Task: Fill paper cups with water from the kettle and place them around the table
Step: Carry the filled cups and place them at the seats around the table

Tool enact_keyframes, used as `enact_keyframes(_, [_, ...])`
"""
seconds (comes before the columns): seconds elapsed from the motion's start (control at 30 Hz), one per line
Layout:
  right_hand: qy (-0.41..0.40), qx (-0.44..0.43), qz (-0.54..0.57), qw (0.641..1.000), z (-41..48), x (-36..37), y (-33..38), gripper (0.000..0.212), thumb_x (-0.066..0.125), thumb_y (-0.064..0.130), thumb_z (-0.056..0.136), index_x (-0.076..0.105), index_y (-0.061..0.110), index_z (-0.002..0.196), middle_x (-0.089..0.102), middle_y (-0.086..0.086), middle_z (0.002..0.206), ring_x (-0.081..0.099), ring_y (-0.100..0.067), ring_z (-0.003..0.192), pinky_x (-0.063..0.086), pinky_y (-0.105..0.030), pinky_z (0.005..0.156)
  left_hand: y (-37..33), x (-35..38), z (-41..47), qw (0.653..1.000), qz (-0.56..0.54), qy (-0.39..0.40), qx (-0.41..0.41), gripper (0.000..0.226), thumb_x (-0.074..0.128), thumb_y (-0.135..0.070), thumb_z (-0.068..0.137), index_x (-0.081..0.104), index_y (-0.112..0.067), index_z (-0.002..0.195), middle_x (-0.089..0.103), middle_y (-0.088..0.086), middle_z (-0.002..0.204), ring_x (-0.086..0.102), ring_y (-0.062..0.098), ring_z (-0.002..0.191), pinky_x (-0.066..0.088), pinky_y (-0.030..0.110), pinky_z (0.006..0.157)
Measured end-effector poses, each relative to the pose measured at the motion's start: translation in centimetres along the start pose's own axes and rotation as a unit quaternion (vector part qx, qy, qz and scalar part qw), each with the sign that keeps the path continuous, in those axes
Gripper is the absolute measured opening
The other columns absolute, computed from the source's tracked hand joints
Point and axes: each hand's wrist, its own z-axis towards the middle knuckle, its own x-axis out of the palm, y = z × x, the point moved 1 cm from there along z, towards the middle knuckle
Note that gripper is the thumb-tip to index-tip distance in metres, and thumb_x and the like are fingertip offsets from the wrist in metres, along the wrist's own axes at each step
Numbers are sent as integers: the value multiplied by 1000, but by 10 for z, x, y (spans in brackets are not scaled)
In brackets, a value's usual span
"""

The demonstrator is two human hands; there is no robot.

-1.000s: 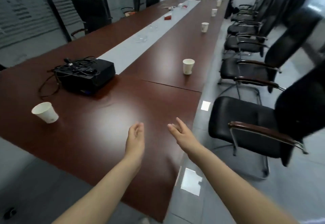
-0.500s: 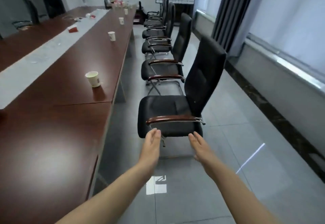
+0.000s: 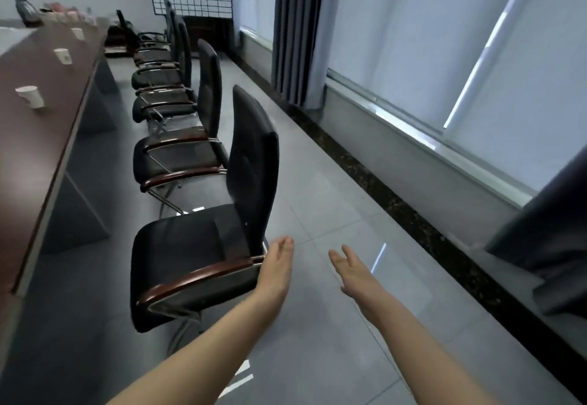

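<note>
Left hand point(image 3: 275, 266) fingers lie straight and together, right hand point(image 3: 354, 273) fingers a little spread; both hold nothing. The table point(image 3: 31, 157) now sits farther left

The desk point(image 3: 35, 150) has a dark red-brown wood top, polished, with a soft glare towards its right edge. Its side panels point(image 3: 76, 214) are matt grey. The nearest paper cup point(image 3: 30, 96) is matt white paper. The nearest chair point(image 3: 190, 246) is covered in black leather-like material with a faint sheen. Its armrest point(image 3: 197, 274) is glossy red-brown wood on a shiny metal frame point(image 3: 182, 338). The floor point(image 3: 333, 341) is smooth grey tile, glossy enough to mirror light. The curtain point(image 3: 295, 30) is dark matt cloth, and the blinds point(image 3: 413, 39) are pale and matt. The skirting point(image 3: 397, 201) looks like dark speckled stone.
</note>
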Motion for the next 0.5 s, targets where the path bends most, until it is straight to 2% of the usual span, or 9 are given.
enact_keyframes(0.13, [-29, -2, 18, 999, 47, -35, 21, 67, 43, 46, 98, 12, 23, 153, 35, 3, 152, 34, -16, 138, 30, -40, 114, -23, 30, 57, 1000, 15, 10, 22, 41, 38, -38, 100, 45, -17, 135, 48, 0, 139, 42, 13, 126, 27, 22, 97])
enact_keyframes(0.3, [-65, -13, 47, 997, 110, -91, 43, 70, 43, 52, 95, 11, 28, 153, 32, 3, 154, 31, -18, 140, 28, -46, 116, -56, 78, 123, 999, 17, 35, 23, 46, 35, -40, 101, 38, -19, 141, 42, -3, 144, 36, 15, 134, 27, 27, 104])
enact_keyframes(0.43, [-68, -27, 67, 995, 173, -134, 55, 70, 43, 52, 95, 12, 28, 152, 30, 3, 155, 30, -17, 141, 27, -46, 116, -76, 119, 184, 999, -2, 21, 28, 45, 38, -37, 101, 39, -18, 141, 41, -1, 147, 36, 14, 134, 24, 23, 102])
enact_keyframes(0.5, [-66, -34, 74, 994, 208, -156, 66, 70, 43, 56, 94, 13, 30, 152, 29, 3, 155, 30, -17, 141, 26, -47, 117, -88, 138, 211, 999, -18, 14, 24, 49, 37, -37, 101, 32, -18, 146, 36, -1, 150, 33, 15, 137, 23, 24, 102])
